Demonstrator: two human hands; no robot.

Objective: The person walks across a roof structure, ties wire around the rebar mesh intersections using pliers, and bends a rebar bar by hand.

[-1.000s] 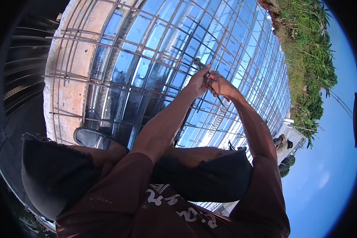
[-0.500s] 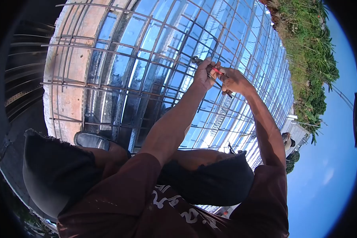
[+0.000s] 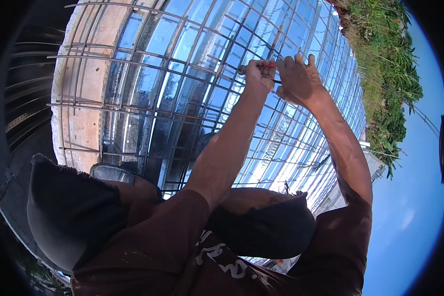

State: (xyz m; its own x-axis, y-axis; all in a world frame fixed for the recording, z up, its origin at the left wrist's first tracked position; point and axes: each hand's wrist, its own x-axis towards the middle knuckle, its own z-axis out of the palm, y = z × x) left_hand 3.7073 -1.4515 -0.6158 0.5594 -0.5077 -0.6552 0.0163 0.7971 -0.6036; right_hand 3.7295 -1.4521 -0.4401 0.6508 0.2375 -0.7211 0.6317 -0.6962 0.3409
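Observation:
My left hand (image 3: pixel 260 76) is closed around a hand tool with a red handle (image 3: pixel 269 65). The dark head of the tool (image 3: pixel 241 70) sticks out on the left, over the grid of steel bars (image 3: pixel 202 79). Just right of it is my right hand (image 3: pixel 301 81), palm down with the fingers spread, beside the end of the red handle. I cannot make out anything in the right hand. Both hands are above the bars, which lie over shiny metal decking (image 3: pixel 170 91).
A wooden board (image 3: pixel 86 121) runs along the left edge under bar ends. My shoe (image 3: pixel 112 172) rests by the board, among the bars. Dark curved bars (image 3: pixel 29 93) lie beyond that edge. Green plants (image 3: pixel 385 74) grow at the far right.
My hands were close together on the tool. The right hand has come away from it and opened, moving up and right. The left hand has turned and kept the tool.

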